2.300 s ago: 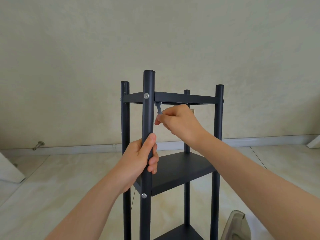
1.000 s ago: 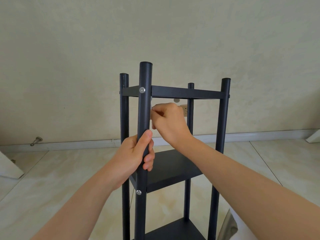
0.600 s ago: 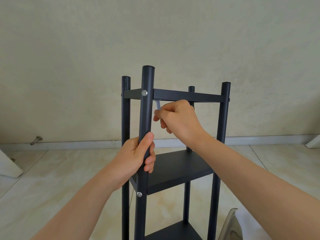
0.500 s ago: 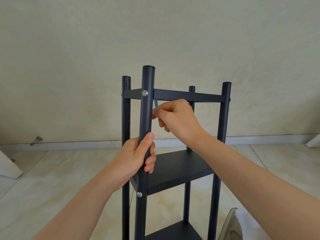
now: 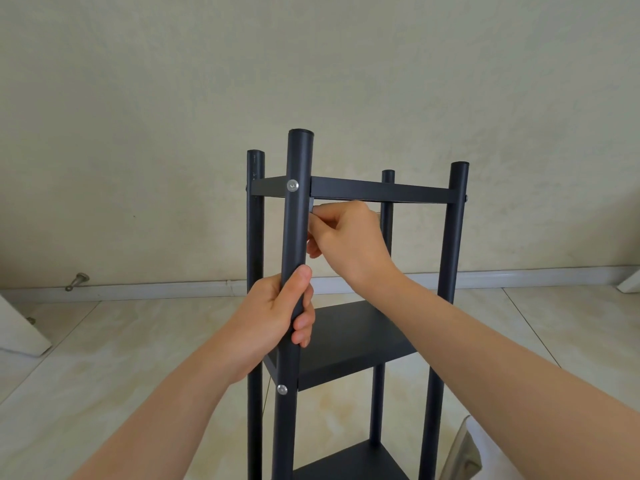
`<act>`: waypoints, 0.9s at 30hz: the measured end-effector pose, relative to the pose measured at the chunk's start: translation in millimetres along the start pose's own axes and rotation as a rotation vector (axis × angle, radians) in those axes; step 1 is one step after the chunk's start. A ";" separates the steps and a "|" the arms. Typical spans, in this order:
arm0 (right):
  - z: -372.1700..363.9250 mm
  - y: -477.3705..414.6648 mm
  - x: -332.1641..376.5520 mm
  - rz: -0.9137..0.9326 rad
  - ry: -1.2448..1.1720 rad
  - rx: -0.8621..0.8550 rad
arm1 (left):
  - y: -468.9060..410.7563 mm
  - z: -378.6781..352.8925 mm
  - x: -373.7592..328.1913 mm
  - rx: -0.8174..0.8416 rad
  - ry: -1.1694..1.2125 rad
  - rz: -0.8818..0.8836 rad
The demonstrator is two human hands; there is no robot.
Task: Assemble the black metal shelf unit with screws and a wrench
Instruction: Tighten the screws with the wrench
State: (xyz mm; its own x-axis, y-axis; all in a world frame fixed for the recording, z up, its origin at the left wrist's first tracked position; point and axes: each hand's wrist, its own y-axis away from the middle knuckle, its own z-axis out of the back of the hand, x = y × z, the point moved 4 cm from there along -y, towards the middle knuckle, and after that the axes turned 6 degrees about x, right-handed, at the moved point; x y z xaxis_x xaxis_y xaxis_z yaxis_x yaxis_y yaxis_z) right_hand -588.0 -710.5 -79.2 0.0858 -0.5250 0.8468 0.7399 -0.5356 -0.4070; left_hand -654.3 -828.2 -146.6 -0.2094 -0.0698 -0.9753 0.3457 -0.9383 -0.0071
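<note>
The black metal shelf unit [image 5: 381, 194] stands upright in front of me, with four round posts and three shelves. My left hand [image 5: 277, 313] grips the near front post [image 5: 298, 220] below the top shelf. A silver screw head [image 5: 292, 185] shows on that post at the top shelf, another [image 5: 282, 389] at the middle shelf [image 5: 349, 341]. My right hand [image 5: 346, 237] reaches between the posts, just under the top shelf, and pinches a small grey wrench [image 5: 311, 206]. Only the wrench's tip shows beside the post; the rest is hidden in the fingers.
A beige wall and a white baseboard [image 5: 173, 289] run behind the unit. A metal door stopper [image 5: 78, 281] sticks out low at the left. A white panel edge [image 5: 20, 334] leans at the far left. A grey-edged object [image 5: 464, 452] lies on the tiled floor at the lower right.
My right hand has swung the wrench closer to the post and a little lower under the top shelf. My left hand keeps its grip on the front post.
</note>
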 end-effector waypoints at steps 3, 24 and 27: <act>-4.8 -2.5 -4.2 0.058 0.013 -0.053 | 0.4 0.3 -0.1 -0.001 0.009 -0.002; -2.4 -2.3 -38.2 0.051 0.190 -0.047 | 2.4 1.8 -1.9 -0.065 -0.087 -0.010; 11.0 7.3 -54.9 -0.031 0.298 0.020 | 2.5 4.7 -1.6 -0.082 -0.065 -0.010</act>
State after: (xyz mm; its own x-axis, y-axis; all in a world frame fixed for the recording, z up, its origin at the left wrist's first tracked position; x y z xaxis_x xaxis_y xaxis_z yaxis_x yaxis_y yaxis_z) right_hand -579.9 -678.3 -124.9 -0.1349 -0.6814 0.7194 0.7526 -0.5427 -0.3729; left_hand -657.4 -832.1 -144.0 -0.2712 -0.0844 -0.9588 0.4166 -0.9083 -0.0379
